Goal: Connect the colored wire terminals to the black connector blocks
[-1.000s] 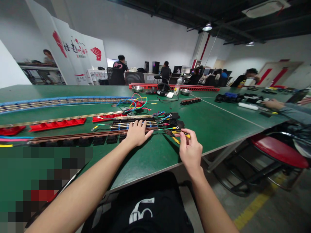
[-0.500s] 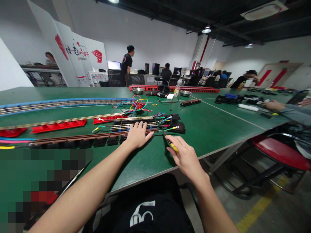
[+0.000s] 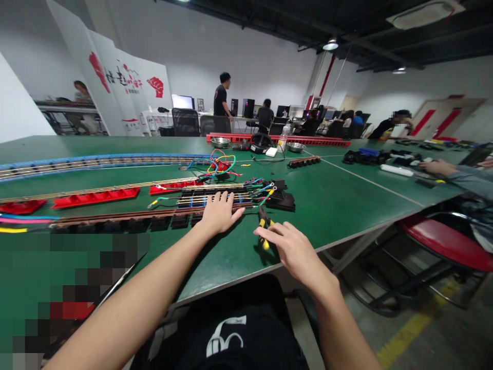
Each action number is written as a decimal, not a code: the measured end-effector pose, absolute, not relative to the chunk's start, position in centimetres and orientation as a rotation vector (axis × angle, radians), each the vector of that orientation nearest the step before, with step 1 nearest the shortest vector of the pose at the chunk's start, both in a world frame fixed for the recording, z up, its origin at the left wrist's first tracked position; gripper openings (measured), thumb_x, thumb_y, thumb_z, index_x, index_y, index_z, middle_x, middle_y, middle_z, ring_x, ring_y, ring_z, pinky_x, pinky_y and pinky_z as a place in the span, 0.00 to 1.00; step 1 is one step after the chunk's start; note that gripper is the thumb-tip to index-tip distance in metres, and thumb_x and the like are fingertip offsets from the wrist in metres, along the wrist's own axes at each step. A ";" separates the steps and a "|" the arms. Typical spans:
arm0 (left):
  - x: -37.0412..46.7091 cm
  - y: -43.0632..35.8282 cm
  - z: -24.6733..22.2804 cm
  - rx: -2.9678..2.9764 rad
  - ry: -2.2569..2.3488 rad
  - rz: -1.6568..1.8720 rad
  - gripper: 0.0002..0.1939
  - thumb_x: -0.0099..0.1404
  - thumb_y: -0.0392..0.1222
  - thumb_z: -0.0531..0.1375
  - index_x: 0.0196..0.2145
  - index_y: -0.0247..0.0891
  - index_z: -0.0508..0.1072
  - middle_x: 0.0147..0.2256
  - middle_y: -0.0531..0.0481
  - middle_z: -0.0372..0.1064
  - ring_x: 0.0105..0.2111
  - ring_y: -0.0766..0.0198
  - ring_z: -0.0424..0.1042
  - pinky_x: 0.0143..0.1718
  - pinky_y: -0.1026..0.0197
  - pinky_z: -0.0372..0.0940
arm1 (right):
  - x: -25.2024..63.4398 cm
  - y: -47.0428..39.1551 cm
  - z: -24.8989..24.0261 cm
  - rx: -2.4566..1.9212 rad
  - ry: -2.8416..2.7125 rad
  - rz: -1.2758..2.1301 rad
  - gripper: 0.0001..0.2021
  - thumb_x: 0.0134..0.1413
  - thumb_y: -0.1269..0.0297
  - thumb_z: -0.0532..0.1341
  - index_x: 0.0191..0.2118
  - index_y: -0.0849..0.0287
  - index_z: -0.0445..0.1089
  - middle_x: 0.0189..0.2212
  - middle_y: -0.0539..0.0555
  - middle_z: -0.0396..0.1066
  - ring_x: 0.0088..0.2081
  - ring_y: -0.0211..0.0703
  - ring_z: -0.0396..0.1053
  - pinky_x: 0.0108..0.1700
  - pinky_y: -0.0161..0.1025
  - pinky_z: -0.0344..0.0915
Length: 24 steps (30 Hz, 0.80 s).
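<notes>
My left hand lies flat with its fingers spread on a dark rail section strung with copper-coloured strips. Black-and-yellow pliers are in my right hand, near the table's front edge. Their handles look spread apart, and the dark jaws point at the rail's right end. Beside those jaws, a green wire with a ring terminal sticks up from the rail. Black end pieces sit just to the right of it. On the left, a second green wire with a yellow sleeve and ring terminal extends outward.
Behind lie a long blue rail, red holders, loose coloured wires, a metal bowl and a bottle on the green table. Another person's hand is at the right. A red stool stands there.
My right hand has drawn back slightly and its hold has loosened, with the pliers' handles spreading. The right-hand green wire now points more upward. My left hand stays in place.
</notes>
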<state>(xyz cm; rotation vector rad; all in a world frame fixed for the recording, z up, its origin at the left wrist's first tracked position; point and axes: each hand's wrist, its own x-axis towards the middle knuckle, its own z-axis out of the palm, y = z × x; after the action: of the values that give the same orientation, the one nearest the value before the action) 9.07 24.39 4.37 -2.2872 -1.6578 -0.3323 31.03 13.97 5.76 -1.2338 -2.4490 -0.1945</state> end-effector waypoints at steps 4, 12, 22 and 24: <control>9.1 24.4 4.4 -2.286 -1.671 -0.326 0.37 0.69 0.63 0.40 0.63 0.34 0.59 0.61 0.35 0.59 0.60 0.44 0.59 0.57 0.44 0.53 | 31.1 14.1 5.5 -1.218 -2.478 -0.189 0.30 0.54 0.82 0.50 0.57 0.46 0.68 0.42 0.54 0.74 0.39 0.47 0.66 0.44 0.44 0.66; 9.1 24.3 4.4 -2.282 -1.660 -0.325 0.37 0.69 0.62 0.40 0.62 0.33 0.60 0.61 0.35 0.60 0.59 0.43 0.59 0.56 0.44 0.54 | 31.0 14.0 5.2 -1.196 -2.464 -0.021 0.31 0.53 0.83 0.47 0.61 0.53 0.59 0.53 0.57 0.69 0.48 0.48 0.68 0.50 0.48 0.66; 9.1 24.4 4.3 -2.282 -1.654 -0.331 0.38 0.69 0.63 0.40 0.63 0.32 0.60 0.61 0.34 0.60 0.59 0.43 0.59 0.56 0.43 0.54 | 30.5 14.4 5.8 -1.136 -2.253 0.310 0.19 0.58 0.74 0.52 0.54 0.54 0.54 0.46 0.57 0.69 0.44 0.44 0.71 0.45 0.40 0.67; 9.1 24.4 4.3 -2.278 -1.651 -0.334 0.38 0.69 0.63 0.39 0.63 0.32 0.60 0.60 0.34 0.60 0.59 0.43 0.59 0.56 0.43 0.55 | 30.5 14.4 5.8 -1.127 -2.229 0.339 0.19 0.57 0.74 0.53 0.53 0.54 0.55 0.45 0.56 0.69 0.42 0.43 0.71 0.45 0.40 0.66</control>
<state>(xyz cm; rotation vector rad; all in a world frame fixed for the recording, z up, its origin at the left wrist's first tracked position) 9.11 24.42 4.30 -2.2782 -1.6514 -0.3335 30.49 14.35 5.76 -1.1270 -2.2294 0.3386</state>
